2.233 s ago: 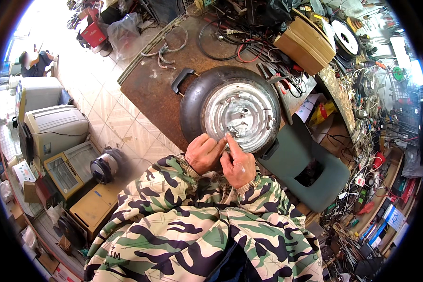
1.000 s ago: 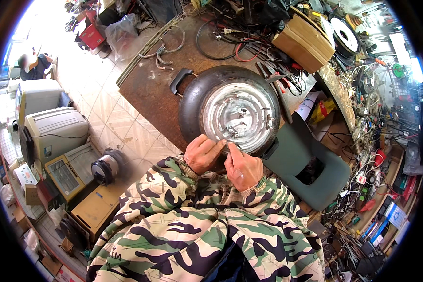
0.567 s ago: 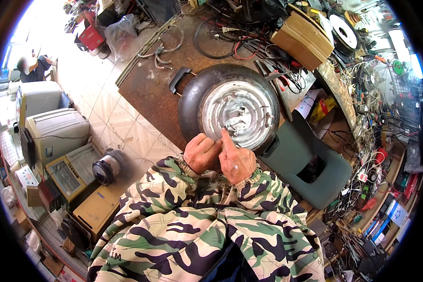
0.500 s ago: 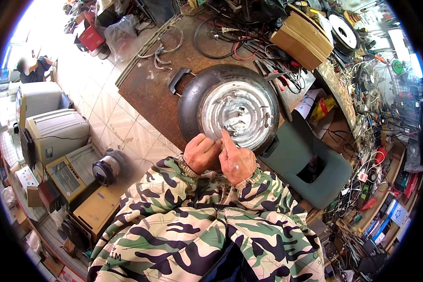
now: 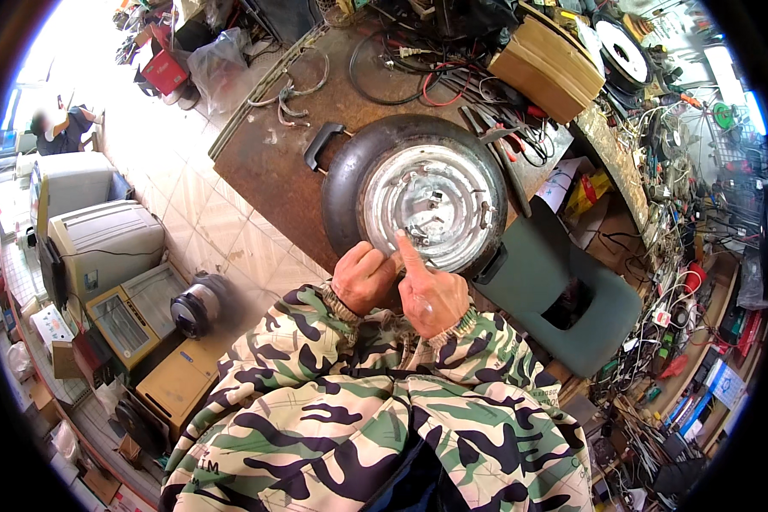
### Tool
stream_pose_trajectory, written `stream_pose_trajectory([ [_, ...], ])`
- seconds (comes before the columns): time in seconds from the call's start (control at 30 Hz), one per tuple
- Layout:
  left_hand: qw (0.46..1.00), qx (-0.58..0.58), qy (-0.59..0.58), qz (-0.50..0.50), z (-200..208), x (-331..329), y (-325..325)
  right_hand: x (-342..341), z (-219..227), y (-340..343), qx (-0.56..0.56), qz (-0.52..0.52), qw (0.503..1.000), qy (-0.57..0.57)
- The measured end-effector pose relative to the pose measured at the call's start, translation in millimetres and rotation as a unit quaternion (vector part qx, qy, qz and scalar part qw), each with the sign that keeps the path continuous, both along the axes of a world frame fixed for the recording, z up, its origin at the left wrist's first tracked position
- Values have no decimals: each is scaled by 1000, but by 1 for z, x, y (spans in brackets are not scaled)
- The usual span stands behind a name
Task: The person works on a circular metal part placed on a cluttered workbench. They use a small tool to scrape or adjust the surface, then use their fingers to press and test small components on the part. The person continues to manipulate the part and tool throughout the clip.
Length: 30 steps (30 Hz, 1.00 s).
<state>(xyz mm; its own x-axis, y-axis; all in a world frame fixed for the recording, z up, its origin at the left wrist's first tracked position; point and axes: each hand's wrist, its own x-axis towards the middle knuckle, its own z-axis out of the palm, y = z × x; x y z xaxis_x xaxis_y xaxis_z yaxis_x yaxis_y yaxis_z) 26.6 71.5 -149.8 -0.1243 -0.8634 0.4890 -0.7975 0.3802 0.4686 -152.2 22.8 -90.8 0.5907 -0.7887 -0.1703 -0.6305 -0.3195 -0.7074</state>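
A round black electric pan [image 5: 347, 179] lies bottom up on the bench, its silvery, ring-ridged metal base [image 5: 392, 183] facing me. Small bolts and metal tabs stick up from this base. At the pan's near rim my left hand [image 5: 363, 277] is closed, its fingers curled; whatever it pinches is hidden. Right beside it, my right hand [image 5: 433, 299] stretches its index finger over the near part of the base, the other fingers folded underneath. I see nothing held in it, and cannot tell whether the fingertip touches the metal.
Pliers and long tools [image 5: 508, 171] lie along the pan's right side, near tangled cables [image 5: 444, 64] and a cardboard box [image 5: 548, 68]. A grey-green plastic seat [image 5: 593, 320] stands at the right. Left on the floor is a cylindrical appliance [image 5: 194, 307]; a person [image 5: 64, 128] sits far left.
My right index finger has straightened and shifted slightly left and away from me over the base. My left hand stays nearly in place, and the pan has not visibly moved.
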Motion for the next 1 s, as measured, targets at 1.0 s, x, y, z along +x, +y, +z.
stream_pose_trajectory([
  [1.0, 1000, -4, 10, 17, -1, -1, 2, 15, -6, -9, 55, -36, 998, 0],
])
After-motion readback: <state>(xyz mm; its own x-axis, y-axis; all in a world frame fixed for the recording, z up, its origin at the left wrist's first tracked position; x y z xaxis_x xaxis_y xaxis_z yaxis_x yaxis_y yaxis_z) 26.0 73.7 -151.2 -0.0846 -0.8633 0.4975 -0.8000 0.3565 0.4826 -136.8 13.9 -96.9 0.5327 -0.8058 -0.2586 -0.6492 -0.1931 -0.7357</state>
